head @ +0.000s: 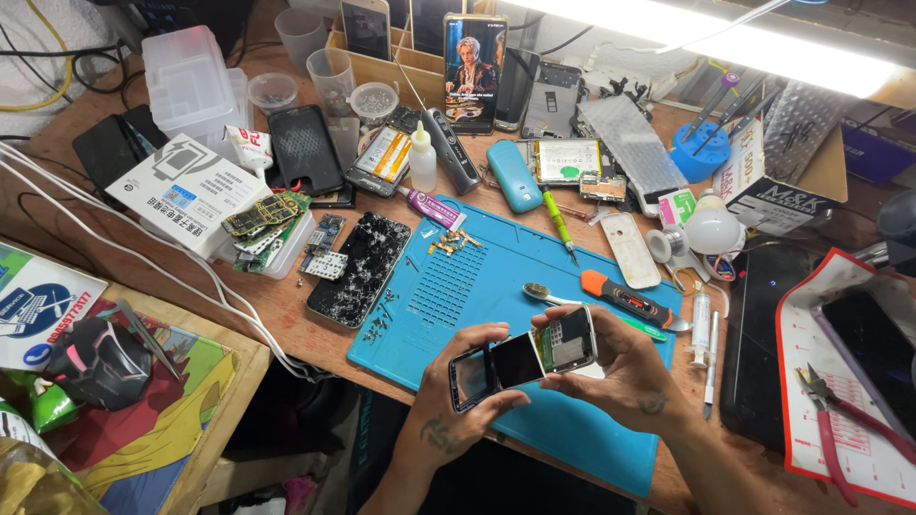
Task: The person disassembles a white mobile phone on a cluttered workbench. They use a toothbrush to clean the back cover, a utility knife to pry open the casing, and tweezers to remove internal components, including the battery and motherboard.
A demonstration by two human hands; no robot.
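Both my hands hold a small opened phone [523,360] above the near edge of a blue work mat [496,277]. My left hand [456,401] grips its left end, thumb on the dark screen part. My right hand [611,367] holds the right end, where a green circuit board and a dark panel show. The phone is tilted, with its right end higher.
A cracked black phone [358,267] and several small screws lie on the mat's left. An orange-handled tool [625,298], tweezers, a green screwdriver [558,219], circuit boards [267,217], a glue bottle [423,157], a lit phone [474,72] and red pliers [840,420] crowd the bench.
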